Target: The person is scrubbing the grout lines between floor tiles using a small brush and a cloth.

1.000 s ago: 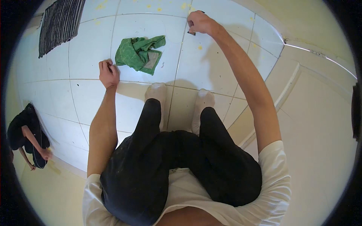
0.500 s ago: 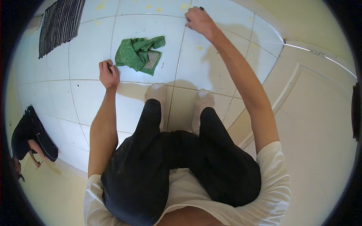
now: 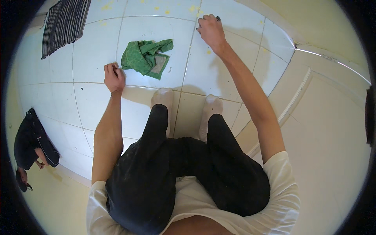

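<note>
A crumpled green cloth (image 3: 143, 58) with a grey patch lies on the white tiles in front of my feet. Just left of it, my left hand (image 3: 114, 77) rests near the floor with its fingers curled in; whatever they hold, if anything, is hidden. My right hand (image 3: 212, 32) reaches farther out, right of the cloth, its fingers bent around a small dark thing (image 3: 218, 18). Only an end of that thing shows, so its kind cannot be made out. Small yellow spots (image 3: 192, 8) dot the tiles around and beyond my right hand.
A dark striped mat (image 3: 65, 27) lies at the far left. To the right stands a pale panelled door (image 3: 333, 117) beside a cream wall. Another person in dark clothes (image 3: 35, 141) is low down by the left wall. My socked feet (image 3: 162, 97) are on the tiles.
My right hand has drawn back a little toward me and slightly to the right. My left hand and the green cloth stay in place. The other person's head has shifted.
</note>
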The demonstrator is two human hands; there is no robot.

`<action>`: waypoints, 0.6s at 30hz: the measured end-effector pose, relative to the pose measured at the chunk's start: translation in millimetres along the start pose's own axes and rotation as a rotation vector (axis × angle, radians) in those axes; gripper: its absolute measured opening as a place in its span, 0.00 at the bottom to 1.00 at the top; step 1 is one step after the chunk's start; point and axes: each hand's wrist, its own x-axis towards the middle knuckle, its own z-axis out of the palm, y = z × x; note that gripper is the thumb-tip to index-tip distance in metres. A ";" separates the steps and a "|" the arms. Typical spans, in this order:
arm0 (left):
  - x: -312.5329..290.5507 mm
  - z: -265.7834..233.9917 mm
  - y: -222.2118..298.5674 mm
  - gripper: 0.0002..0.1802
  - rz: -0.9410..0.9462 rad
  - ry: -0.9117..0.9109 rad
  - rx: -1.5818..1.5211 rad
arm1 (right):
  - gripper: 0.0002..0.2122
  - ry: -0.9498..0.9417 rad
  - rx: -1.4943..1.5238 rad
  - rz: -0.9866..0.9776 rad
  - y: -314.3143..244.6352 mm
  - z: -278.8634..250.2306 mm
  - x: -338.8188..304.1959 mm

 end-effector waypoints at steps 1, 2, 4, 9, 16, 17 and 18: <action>0.1 0.4 0.8 0.04 -0.001 0.000 0.003 | 0.08 0.010 -0.023 0.001 0.9 0.6 -0.1; 0.0 0.7 1.7 0.04 -0.001 0.000 0.007 | 0.08 -0.172 0.039 0.005 3.5 0.1 2.9; -0.6 0.3 1.4 0.04 -0.005 -0.001 0.008 | 0.08 -0.537 0.162 0.016 6.2 -4.4 10.2; 0.4 1.1 3.0 0.04 -0.011 -0.012 -0.027 | 0.07 -0.232 0.089 -0.035 4.4 -0.4 1.4; 0.2 -0.1 1.1 0.04 -0.012 0.003 -0.014 | 0.06 0.004 -0.049 0.018 -11.1 3.8 -12.2; 0.0 0.2 1.4 0.04 -0.008 0.010 -0.010 | 0.06 -0.060 0.003 -0.004 -10.0 3.3 -10.1; 0.1 0.2 2.4 0.04 -0.003 0.015 -0.007 | 0.06 -0.126 0.055 -0.025 -7.7 2.5 -8.1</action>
